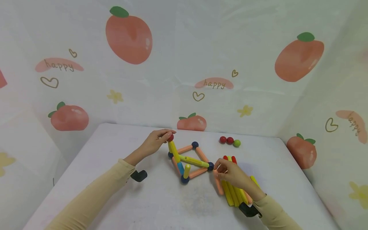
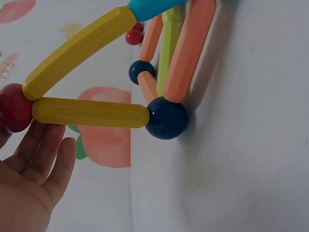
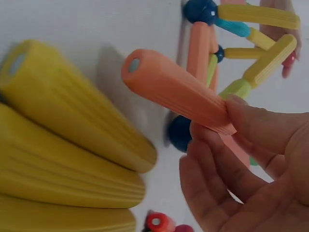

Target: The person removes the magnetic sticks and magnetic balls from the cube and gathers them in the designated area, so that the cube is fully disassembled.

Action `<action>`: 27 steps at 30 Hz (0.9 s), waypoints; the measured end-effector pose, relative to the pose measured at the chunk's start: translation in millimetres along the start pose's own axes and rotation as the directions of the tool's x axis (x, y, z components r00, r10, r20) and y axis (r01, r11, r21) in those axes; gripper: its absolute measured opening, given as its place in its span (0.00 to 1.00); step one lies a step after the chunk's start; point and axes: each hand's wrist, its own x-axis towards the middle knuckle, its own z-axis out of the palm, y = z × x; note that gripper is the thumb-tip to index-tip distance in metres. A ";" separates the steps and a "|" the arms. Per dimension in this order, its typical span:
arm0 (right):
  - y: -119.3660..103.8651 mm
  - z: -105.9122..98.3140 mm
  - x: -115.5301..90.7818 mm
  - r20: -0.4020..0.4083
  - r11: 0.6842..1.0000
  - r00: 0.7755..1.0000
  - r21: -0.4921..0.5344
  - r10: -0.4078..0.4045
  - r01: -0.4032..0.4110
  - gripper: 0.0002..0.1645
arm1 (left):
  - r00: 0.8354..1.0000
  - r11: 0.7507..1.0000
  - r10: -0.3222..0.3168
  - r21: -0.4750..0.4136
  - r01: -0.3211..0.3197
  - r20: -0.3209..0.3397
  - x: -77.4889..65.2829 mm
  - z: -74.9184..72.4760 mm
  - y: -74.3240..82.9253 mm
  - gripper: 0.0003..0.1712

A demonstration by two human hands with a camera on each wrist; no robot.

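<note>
My left hand (image 1: pixel 151 143) holds a red ball (image 1: pixel 171 137) by its fingertips. Two yellow magnetic rods (image 2: pixel 89 112) meet at that ball; one reaches down to a dark blue ball (image 2: pixel 167 118), the other leads into a blue rod (image 1: pixel 180 168). Below, salmon rods (image 1: pixel 198 173) and dark blue balls form a four-sided base on the table. A yellow rod (image 1: pixel 187 171) stands up from the front ball, and a yellow-green length crosses the base. Between thumb and fingers, my right hand (image 1: pixel 234 174) pinches a loose salmon rod (image 3: pixel 178 92), tilted, right of the base.
Several yellow rods (image 1: pixel 232 195) lie side by side under and beside my right hand, with red-ended and salmon ones among them. Farther back, two red balls (image 1: pixel 230 140) and a green ball (image 1: pixel 237 143) sit in a row. A patterned cloth hangs behind the white table (image 1: pixel 161 204).
</note>
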 end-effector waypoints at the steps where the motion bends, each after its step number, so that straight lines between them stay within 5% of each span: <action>1: 1.7 0.4 -0.4 0.007 1.000 1.000 -0.008 0.000 0.000 0.08 | 1.000 1.000 0.000 -0.002 0.000 0.001 0.2 0.2 -0.3 0.22; 13: 9.9 7.1 -7.6 -0.026 0.993 0.993 -0.026 0.113 -0.113 0.10 | 1.000 1.000 -0.003 -0.005 0.003 -0.006 1.9 2.0 -3.9 0.20; 27: 21.1 11.2 -10.3 -0.010 0.992 0.992 -0.029 0.126 -0.127 0.10 | 1.000 1.000 -0.003 -0.006 0.003 -0.007 0.9 2.1 -4.2 0.20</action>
